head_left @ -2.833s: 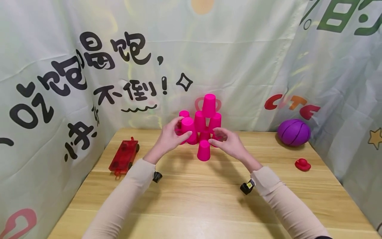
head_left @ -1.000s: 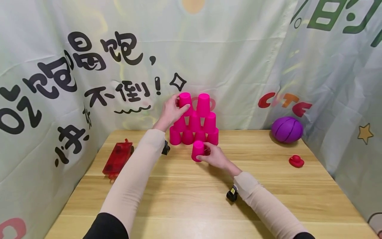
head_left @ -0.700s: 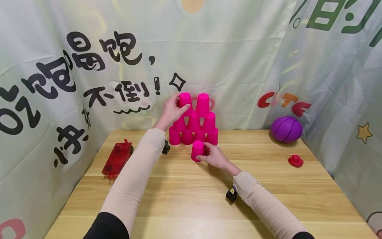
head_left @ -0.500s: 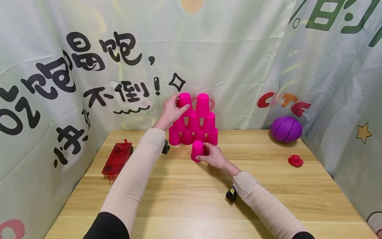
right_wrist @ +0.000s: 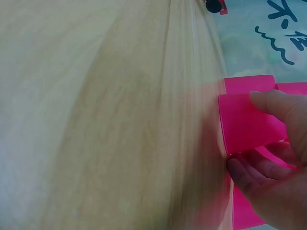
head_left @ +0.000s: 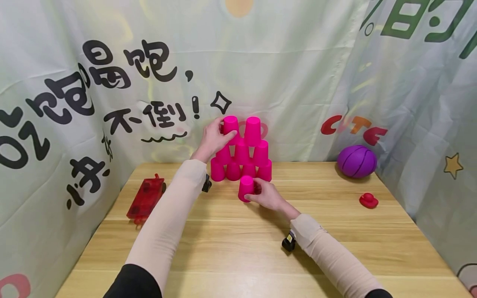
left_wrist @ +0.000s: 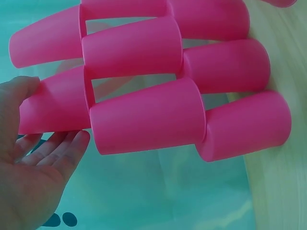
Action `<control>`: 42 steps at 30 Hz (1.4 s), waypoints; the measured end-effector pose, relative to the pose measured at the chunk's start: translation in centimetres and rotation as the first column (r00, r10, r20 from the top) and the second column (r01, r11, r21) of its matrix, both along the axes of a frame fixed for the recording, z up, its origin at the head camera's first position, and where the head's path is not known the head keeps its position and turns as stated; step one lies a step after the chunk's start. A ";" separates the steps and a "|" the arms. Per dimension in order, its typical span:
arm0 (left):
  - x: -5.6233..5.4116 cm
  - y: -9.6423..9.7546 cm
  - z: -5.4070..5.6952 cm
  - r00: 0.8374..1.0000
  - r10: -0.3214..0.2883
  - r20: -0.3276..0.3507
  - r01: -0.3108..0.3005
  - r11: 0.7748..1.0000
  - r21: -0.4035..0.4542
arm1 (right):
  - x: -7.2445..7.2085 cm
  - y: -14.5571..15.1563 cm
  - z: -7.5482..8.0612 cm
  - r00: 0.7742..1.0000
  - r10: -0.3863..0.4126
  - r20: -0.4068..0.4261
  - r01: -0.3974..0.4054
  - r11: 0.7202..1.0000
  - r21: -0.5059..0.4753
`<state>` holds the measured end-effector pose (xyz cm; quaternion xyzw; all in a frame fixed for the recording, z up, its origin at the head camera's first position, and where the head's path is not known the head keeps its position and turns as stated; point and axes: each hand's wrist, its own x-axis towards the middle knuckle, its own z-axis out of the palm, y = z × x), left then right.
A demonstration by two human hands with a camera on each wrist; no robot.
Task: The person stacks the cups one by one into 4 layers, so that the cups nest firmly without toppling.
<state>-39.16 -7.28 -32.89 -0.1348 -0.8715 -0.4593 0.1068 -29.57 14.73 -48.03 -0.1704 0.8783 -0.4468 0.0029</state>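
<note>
Pink plastic cups [head_left: 242,152], all upside down, form a stepped stack near the back of the table. Several stand in the bottom row, three above them, and two on top. My left hand [head_left: 215,138] grips the top-left cup [head_left: 231,129], which sits on the row below; in the left wrist view its thumb [left_wrist: 21,88] and fingers lie on opposite sides. The other top cup [head_left: 253,131] stands apart at the right. In front of the stack, my right hand [head_left: 267,195] holds a single pink cup [head_left: 246,188] on the table between thumb and fingers.
A translucent red toy cart [head_left: 146,198] lies at the table's left, partly behind my left sleeve [head_left: 173,219]. At the right are a purple ball [head_left: 357,161] and a small red hat [head_left: 369,200]. A printed curtain [head_left: 283,74] hangs behind the wooden table [head_left: 238,256].
Since the oldest frame, my left hand has risen with a cup to the stack's top left. My right hand has closed on the front cup. Over the last second both hands stay nearly still.
</note>
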 end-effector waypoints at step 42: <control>2.5 -6.7 -12.0 0.989 0.086 0.121 -0.094 0.994 0.062 | 0.4 0.3 14.1 0.985 0.034 -0.170 -0.037 0.999 -0.018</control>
